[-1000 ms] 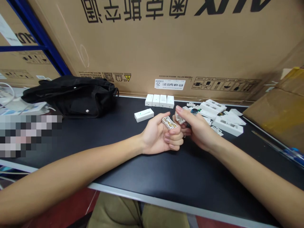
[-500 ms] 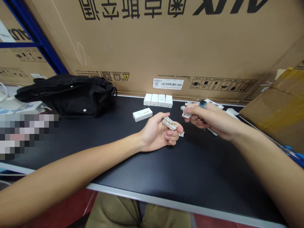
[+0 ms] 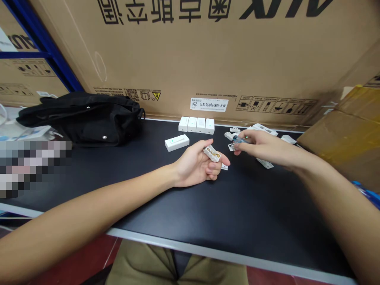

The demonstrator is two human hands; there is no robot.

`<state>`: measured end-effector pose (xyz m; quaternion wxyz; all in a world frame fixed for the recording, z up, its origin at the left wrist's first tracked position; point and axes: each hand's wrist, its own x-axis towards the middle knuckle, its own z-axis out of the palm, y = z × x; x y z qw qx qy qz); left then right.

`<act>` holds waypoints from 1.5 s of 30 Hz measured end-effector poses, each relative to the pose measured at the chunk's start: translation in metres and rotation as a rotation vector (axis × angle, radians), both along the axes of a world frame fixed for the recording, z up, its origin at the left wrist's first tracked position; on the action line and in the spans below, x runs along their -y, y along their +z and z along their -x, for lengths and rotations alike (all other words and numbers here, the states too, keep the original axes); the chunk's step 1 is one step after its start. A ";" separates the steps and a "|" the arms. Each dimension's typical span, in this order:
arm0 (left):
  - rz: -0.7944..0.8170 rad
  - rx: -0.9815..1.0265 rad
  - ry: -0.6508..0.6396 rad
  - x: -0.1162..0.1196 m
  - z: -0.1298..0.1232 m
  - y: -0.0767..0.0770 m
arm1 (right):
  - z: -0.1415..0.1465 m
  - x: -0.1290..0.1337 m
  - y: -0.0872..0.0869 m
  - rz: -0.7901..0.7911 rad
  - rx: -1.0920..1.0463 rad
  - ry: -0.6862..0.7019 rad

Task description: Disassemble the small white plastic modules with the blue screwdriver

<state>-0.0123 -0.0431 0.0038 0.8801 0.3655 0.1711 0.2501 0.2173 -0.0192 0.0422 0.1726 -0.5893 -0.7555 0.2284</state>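
Head view, the only one I have. I record the left hand (image 3: 197,168) palm up, its thumb and curled fingers gripping a white housing (image 3: 212,153), open side up and tilted, with brass-coloured pieces inside. The right hand (image 3: 261,145) is palm down, apparently pinching a slim blue tool (image 3: 240,139) between thumb and fingers, just beside a small white part (image 3: 231,147) over the tabletop (image 3: 184,213).

Risks, in my judgement: the brass-coloured pieces could tip out if the left wrist rolls, since I see no cover over them. The grip lies near the housing's edges, so a careless push could make it slip. Loose white parts (image 3: 265,163) near the right hand could be swept aside by the wrist or mixed up.

Limits of inspection: the right hand hides part of the loose pieces and most of the tool; its tip I cannot make out. Whether the fingertips touch the small part, I cannot tell. Another white piece (image 3: 225,167) shows past the left fingers, held or lying, unclear. A blue item (image 3: 368,194) is cut off at the right edge, and a patch at far left is pixelated.
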 end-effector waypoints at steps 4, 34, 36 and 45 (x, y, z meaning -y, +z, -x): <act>-0.006 -0.005 -0.012 0.000 0.000 0.000 | -0.002 -0.001 0.000 0.032 0.073 0.056; -0.169 -0.171 -0.005 -0.007 0.002 -0.003 | -0.016 0.011 0.018 0.144 0.492 0.201; -0.182 -0.165 -0.021 -0.007 0.003 -0.003 | -0.017 0.013 0.021 0.165 0.508 0.191; -0.275 -0.184 -0.029 -0.022 -0.008 -0.004 | -0.014 0.016 0.022 0.044 0.517 0.153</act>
